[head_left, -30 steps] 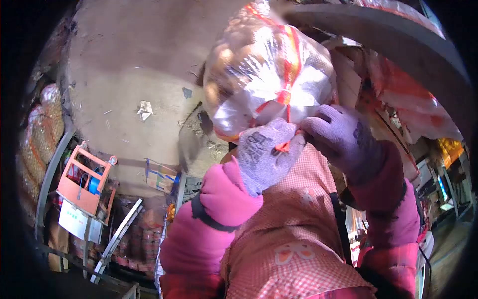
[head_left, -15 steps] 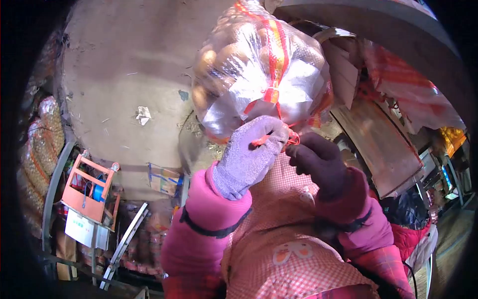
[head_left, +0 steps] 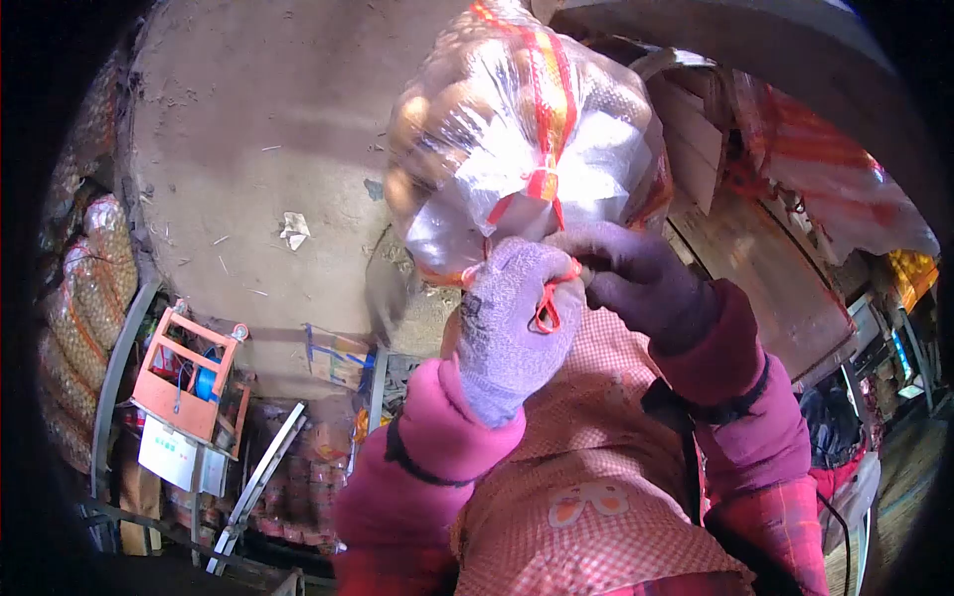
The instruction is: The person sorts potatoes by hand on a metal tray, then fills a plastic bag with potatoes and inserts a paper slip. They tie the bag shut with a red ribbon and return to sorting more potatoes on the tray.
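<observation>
A clear, net-patterned bag (head_left: 437,129) full of round tan produce like potatoes lies on the surface in front of me. A red and yellow stripe runs down it to its gathered neck, where a red string (head_left: 547,316) comes off. My left hand (head_left: 517,318), in a pale grey glove, is closed around that string, and a loop sticks out over its fingers. Close beside it, my right hand (head_left: 641,278), in a darker-looking glove, has its fingers bent and pinched at the string just below the bag's neck. The right fingertips are partly hidden behind the left hand.
The bag rests on a broad brown surface (head_left: 258,179) with paper scraps. At the left stand filled net sacks (head_left: 104,248) and an orange frame holding a blue spool (head_left: 206,380). A brown board (head_left: 765,283) and red-striped sacking (head_left: 825,169) lie to the right.
The left hand has turned more upright and moved slightly down. My right hand has risen towards the bag's neck, its fingers now reaching in behind the left hand. The string's loop has shifted.
</observation>
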Motion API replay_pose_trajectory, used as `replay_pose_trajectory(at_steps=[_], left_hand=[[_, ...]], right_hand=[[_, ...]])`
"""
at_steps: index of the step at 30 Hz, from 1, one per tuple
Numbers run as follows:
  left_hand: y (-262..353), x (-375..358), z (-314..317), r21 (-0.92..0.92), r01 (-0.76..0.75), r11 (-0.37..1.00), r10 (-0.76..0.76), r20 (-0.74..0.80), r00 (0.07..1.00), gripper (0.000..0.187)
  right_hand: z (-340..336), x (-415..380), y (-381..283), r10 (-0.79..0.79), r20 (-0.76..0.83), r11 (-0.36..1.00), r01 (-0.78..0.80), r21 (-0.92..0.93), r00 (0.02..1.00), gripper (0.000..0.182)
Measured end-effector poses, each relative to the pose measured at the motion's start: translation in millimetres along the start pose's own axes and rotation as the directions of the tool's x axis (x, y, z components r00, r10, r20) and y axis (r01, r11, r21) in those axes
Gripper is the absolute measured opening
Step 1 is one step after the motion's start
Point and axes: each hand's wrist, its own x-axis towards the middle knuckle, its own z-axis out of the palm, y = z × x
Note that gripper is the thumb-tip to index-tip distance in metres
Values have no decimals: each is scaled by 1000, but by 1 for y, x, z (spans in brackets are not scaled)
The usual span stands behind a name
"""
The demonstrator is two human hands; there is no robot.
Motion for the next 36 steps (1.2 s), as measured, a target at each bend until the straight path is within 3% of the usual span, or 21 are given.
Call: replay_pose_trajectory(at_steps=[1, 3, 5, 9, 11, 12, 13, 15, 17, 19, 21, 23, 25, 27, 28, 30, 31, 33, 36], left_hand=[[2, 0, 2, 151, -128, 980, 139, -65, 988, 14], [6, 1, 2, 176, -123, 977, 138, -75, 988, 17], [2, -1, 0, 583, -239, 777, 320, -39, 947, 21], [-10, 13, 6, 710, -168, 683, 381, -151, 912, 28], [-9, 15, 11, 707, -136, 694, 364, -182, 913, 33], [-5, 14, 11, 697, -118, 707, 351, -201, 915, 35], [-4, 12, 9, 690, -99, 717, 335, -216, 917, 37], [-8, 5, 3, 643, -134, 754, 308, -165, 937, 40], [-14, 0, -2, 580, -319, 750, 422, -48, 905, 38], [-22, -2, -4, 564, -359, 743, 454, -32, 890, 31], [-19, -1, -9, 578, -353, 736, 428, 7, 904, 25], [-14, 2, -12, 571, -352, 742, 393, 56, 918, 21], [-13, 2, -10, 596, -466, 654, 481, 148, 864, 17], [-12, 2, -5, 599, -466, 651, 501, 122, 857, 16], [-13, 0, -4, 626, -457, 632, 485, 141, 863, 15], [-26, -11, -1, 650, -447, 614, 466, 159, 870, 15], [-44, -26, 2, 661, -382, 646, 370, 166, 914, 15], [-59, -31, 2, 675, -320, 665, 276, 176, 945, 15], [-59, -35, 3, 675, -313, 668, 267, 175, 948, 19]], right_hand=[[-1, -2, -3, 105, -8, 993, -105, -49, 994, 27], [0, -1, -2, 112, -40, 994, -112, 6, 993, 25], [2, 1, -10, 222, -52, 972, -217, 93, 974, 23], [6, -4, 1, 136, -109, 991, -136, 11, 985, 21], [4, -6, -5, 205, -111, 970, -186, 159, 973, 20], [0, -6, -16, 331, -65, 917, -305, 256, 941, 23], [-6, -5, -21, 331, -63, 916, -305, 259, 941, 23], [-15, 0, -31, 396, 87, 876, -405, 261, 914, 26], [-11, 9, -44, 412, 61, 869, -412, 273, 909, 28], [-10, 15, -46, 517, 68, 852, -521, 57, 853, 27], [1, 10, -43, 453, 39, 882, -454, 126, 891, 24], [11, 5, -44, 363, -145, 924, -336, 181, 921, 20], [15, -2, -41, 385, -212, 918, -347, 194, 898, 17], [18, -7, -32, 318, -346, 940, -243, 241, 883, 16], [23, -2, -28, 248, -456, 954, -133, 270, 855, 13], [6, 19, -23, 251, -525, 963, -153, 223, 814, 13], [0, 27, -21, 253, -588, 967, -178, 184, 768, 12], [0, 33, -16, 244, -585, 969, -177, 171, 773, 12], [-10, 23, -24, 312, -483, 950, -253, 185, 818, 15]])
